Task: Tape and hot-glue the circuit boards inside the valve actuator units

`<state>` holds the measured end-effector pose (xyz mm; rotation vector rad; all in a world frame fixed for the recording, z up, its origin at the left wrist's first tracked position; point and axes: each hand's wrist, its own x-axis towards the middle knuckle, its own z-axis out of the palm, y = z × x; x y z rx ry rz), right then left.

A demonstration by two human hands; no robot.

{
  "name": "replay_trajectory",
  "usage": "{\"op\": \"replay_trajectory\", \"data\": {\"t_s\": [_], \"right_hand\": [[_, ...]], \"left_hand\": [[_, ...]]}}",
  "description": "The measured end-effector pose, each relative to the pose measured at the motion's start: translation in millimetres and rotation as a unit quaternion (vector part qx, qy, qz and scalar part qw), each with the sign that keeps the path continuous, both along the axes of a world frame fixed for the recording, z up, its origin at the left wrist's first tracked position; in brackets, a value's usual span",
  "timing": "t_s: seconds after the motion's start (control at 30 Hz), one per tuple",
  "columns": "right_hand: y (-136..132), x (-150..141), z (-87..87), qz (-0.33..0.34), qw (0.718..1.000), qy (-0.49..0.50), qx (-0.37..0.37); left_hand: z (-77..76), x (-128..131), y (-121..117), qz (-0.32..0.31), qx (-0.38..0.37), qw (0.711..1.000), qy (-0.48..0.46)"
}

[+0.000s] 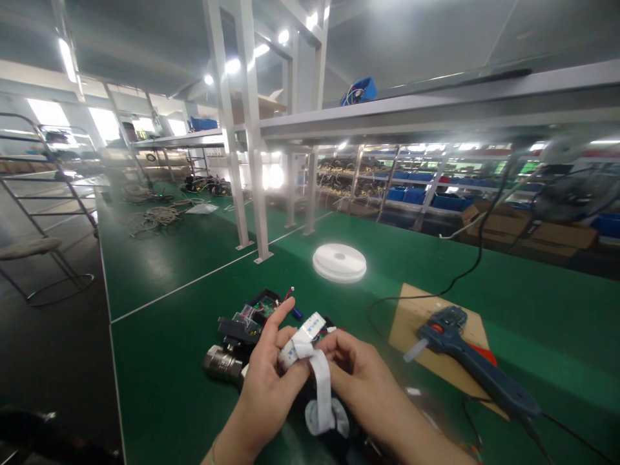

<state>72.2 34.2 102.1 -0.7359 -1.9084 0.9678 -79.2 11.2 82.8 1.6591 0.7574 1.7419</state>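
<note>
Near the front of the bench, my left hand [271, 368] pinches a white strip with blue print [310, 328] between thumb and fingers, its index finger stretched out. My right hand [358, 368] is closed at the strip's other side, its fingertips pressed together beside the folded white band. That band [323, 381] hangs down to a pale round piece [327, 416] below my hands. Just beyond my left hand lies an opened black housing [239, 329] with circuit boards and thin wires. A metal threaded fitting [221, 363] sticks out at its left. My hands hide part of the assembly.
A white reel [339, 261] lies on the green bench [169, 349] beyond my hands. To the right, a blue glue gun [465, 361] rests on a cardboard sheet [407, 316], its cable trailing. White posts [254, 161] hold a shelf above. Bundled cables [159, 218] lie far left.
</note>
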Motion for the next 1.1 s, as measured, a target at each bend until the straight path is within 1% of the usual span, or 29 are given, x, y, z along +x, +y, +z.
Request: {"op": "replay_trajectory", "data": {"t_s": [0.07,0.13,0.2,0.27,0.37,0.47,0.57,0.63,0.73,0.87,0.97,1.03,1.1], "right_hand": [[1,2,0.2,-0.028,0.999,-0.034,0.018],[3,5,-1.4,-0.042,0.996,-0.061,0.051],[5,8,-3.7,-0.043,0.992,-0.083,0.081],[5,9,-5.0,-0.040,0.991,-0.093,0.089],[2,9,-3.3,-0.030,0.993,-0.088,0.076],[-3,10,0.6,-0.026,0.992,-0.100,0.073],[-6,12,3.0,-0.030,0.987,-0.123,0.099],[-8,13,3.4,-0.027,0.984,-0.130,0.117],[-8,14,3.1,-0.031,0.982,-0.135,0.126],[-7,13,2.0,-0.051,0.980,-0.146,0.124],[-8,14,4.2,-0.024,0.987,-0.130,0.092],[-10,14,8.0,0.015,0.994,-0.097,0.044],[-12,14,12.2,0.033,0.998,-0.051,0.008]], "left_hand": [[-3.4,-3,1,-0.044,0.002,0.999,-0.020],[-7.5,-6,3,-0.072,0.010,0.997,-0.031],[-10.8,-9,7,-0.081,0.018,0.996,-0.032],[-12.7,-11,10,-0.078,0.025,0.996,-0.035],[-13.0,-14,13,-0.044,0.041,0.998,-0.016],[-11.6,-15,13,0.008,0.056,0.998,0.020],[-9.6,-14,12,0.062,0.052,0.996,0.043],[-8.4,-12,11,0.085,0.046,0.994,0.055],[-7.0,-10,10,0.111,0.039,0.992,0.053],[-6.2,-9,10,0.135,0.042,0.990,0.023],[-7.6,-9,13,0.144,0.062,0.987,0.041],[-9.5,-10,16,0.157,0.082,0.981,0.073],[-11.8,-11,18,0.184,0.097,0.972,0.106]]}}
